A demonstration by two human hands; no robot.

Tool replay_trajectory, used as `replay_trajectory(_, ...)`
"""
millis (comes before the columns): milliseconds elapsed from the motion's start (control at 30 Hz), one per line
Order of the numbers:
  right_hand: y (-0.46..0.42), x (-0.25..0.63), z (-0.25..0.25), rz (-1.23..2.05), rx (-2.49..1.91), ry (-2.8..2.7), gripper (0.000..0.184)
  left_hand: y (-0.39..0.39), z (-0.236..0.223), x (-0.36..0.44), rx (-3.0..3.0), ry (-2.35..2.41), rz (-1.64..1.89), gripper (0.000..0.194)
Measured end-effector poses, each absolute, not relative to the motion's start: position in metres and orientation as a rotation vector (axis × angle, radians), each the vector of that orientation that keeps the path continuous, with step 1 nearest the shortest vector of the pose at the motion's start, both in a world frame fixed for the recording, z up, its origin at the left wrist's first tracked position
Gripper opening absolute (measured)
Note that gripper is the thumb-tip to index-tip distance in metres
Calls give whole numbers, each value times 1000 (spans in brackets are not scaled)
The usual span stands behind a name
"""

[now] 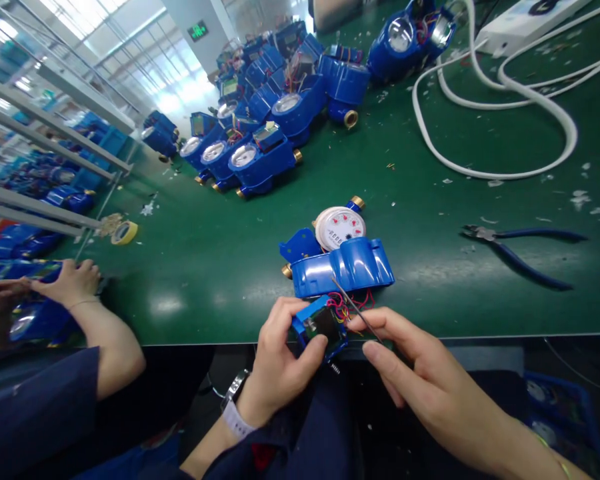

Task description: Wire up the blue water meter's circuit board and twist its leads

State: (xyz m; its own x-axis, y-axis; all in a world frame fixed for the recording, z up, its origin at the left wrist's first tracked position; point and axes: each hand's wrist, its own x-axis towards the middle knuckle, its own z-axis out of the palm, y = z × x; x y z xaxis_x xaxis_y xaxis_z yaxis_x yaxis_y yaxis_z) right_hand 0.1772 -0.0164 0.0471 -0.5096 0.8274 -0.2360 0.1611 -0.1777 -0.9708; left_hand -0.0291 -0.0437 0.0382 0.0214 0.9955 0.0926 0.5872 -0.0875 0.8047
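Note:
A blue water meter (pixel 347 261) with a white dial lies near the front edge of the green table (pixel 205 267). Red and coloured wires run from it to a small blue module (pixel 321 325). My left hand (pixel 280 363) is closed around that module at the table edge. My right hand (pixel 410 363) pinches a thin metal tool (pixel 356 308) whose tip points up toward the wires and meter body.
Several more blue meters (pixel 275 117) are piled at the back. Blue-handled pliers (pixel 520 250) lie to the right, a white cable (pixel 505 100) loops beyond them, and a tape roll (pixel 125 233) sits at left. Another person's hands (pixel 65 283) work on a meter at the far left.

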Motion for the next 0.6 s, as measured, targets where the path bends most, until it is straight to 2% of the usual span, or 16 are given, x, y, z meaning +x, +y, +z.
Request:
replay_trajectory(167,-5,199,58,1427,-1129,-1917,32,-34,43,-34,1536,1536,904,21)
replay_trajectory(367,15,224,65,941,-856,-2426,47,-32,49,-34,1406,1479,900,15)
replay_trajectory(467,22,226,67,708,-780,-2536,46,-32,49,-36,1383,1463,825,15)
replay_trajectory(600,31,223,72,690,-701,-2576,42,-33,48,-38,1351,1479,759,20)
